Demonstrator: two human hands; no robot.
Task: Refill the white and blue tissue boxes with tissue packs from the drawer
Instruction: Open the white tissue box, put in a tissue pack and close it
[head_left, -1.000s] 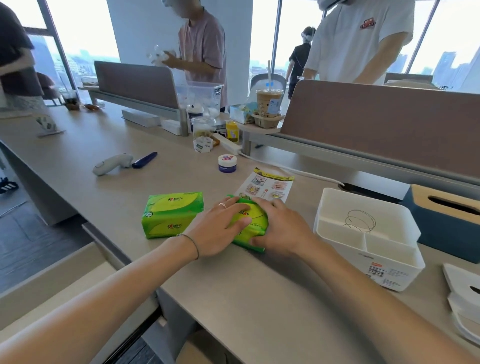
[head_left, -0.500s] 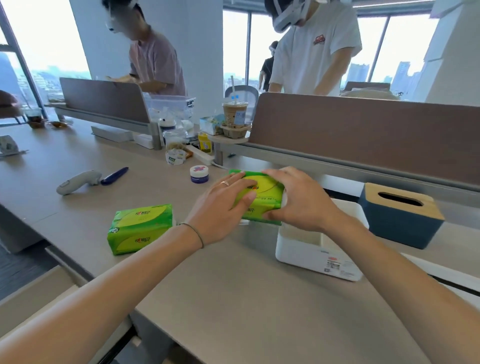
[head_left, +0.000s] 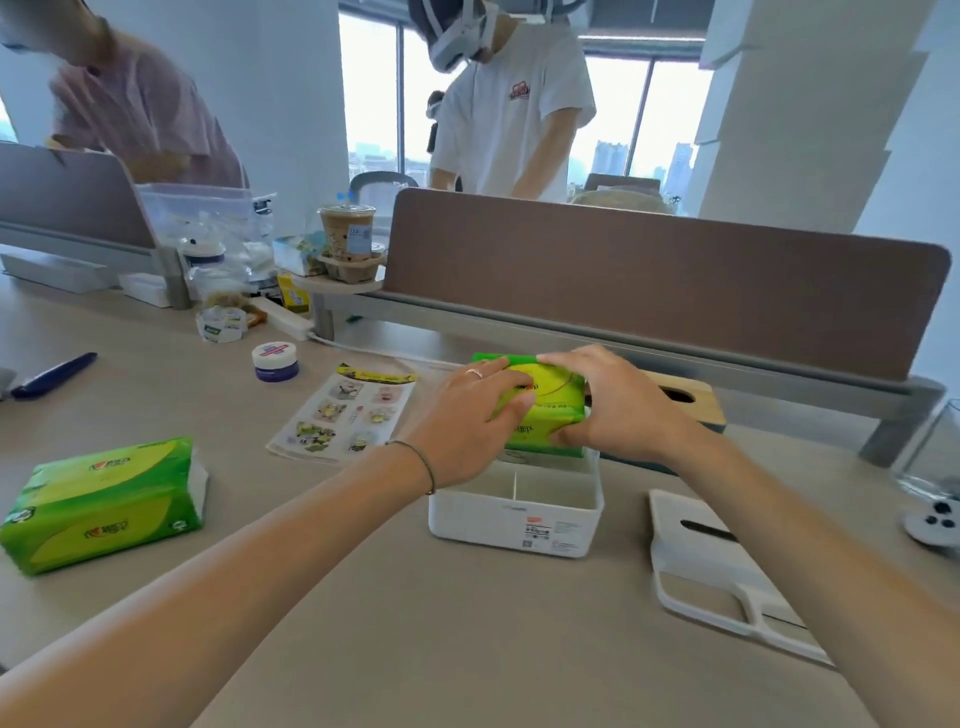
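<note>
Both hands hold one green tissue pack (head_left: 545, 402) over the back half of the open white tissue box (head_left: 514, 512), pack's lower edge at the box's rim. Left hand (head_left: 467, 421): grip curled round the pack's left end, fingers on top w/ a ring showing. Right hand (head_left: 613, 402): grip curled round the right end, fingers over the top edge, thumb at the front.

White box sits mid-tabletop (head_left: 415, 623), a divider wall visible inside its near half. Blue tissue box (head_left: 691, 400) w/ wooden slotted top is just behind, at 1 o'clock from the white one, mostly hidden by the right hand and wrist. White lid (head_left: 722, 566) w/ a slot lies flat at 3 o'clock from the white box, near but apart.

2nd green tissue pack (head_left: 104, 504) lies at 9 o'clock, well apart, one end open w/ white tissue showing. Sticker sheet (head_left: 345, 410) lies at 10 o'clock, near the left hand. Small white jar w/ purple base (head_left: 275, 361) and a tape roll (head_left: 221, 325) sit further back at 10–11 o'clock. Blue pen (head_left: 52, 374) at far left edge.

Brown divider panel (head_left: 649, 280) closes off the back at 12 o'clock, right behind the blue box. Iced drink cup (head_left: 347, 234) in a paper tray stands at 11 o'clock beyond the panel's end. Glass (head_left: 930, 457) at far right edge.

Open room: bare tabletop at 6 o'clock, in front of the white box, between the forearms.
</note>
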